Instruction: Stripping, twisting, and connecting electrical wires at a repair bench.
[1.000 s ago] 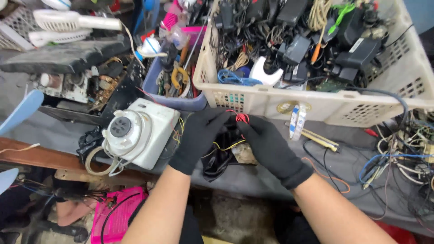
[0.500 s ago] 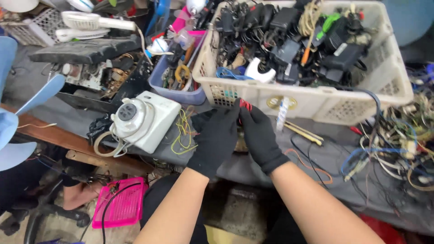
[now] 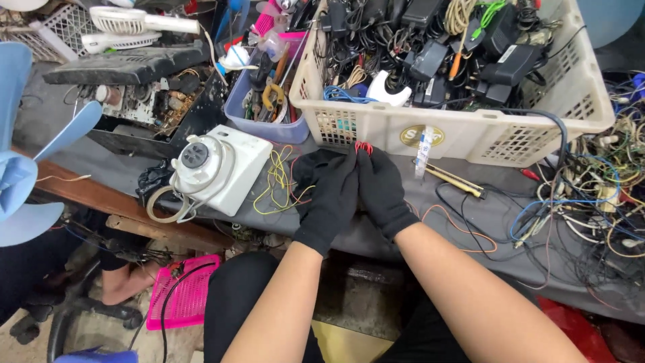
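Both my hands wear black gloves and meet in front of a cream plastic basket [image 3: 376,128]. My left hand [image 3: 329,198] and my right hand [image 3: 383,188] pinch a small red wire piece [image 3: 363,146] between their fingertips. Yellow and red wires [image 3: 275,178] lie just left of my left hand, beside a white fan motor housing [image 3: 215,168]. Under my left hand sits a dark object, mostly hidden.
The basket holds several black chargers and cables [image 3: 457,40]. A blue tub of hand tools [image 3: 269,107] stands left of it. Tangled wires [image 3: 598,195] pile at the right. Blue fan blades [image 3: 27,175] and a pink basket [image 3: 188,296] are at the left.
My hands have come closer together and lifted slightly toward the basket with the red wire piece. The camera has shifted, so the scene sits lower and further right.
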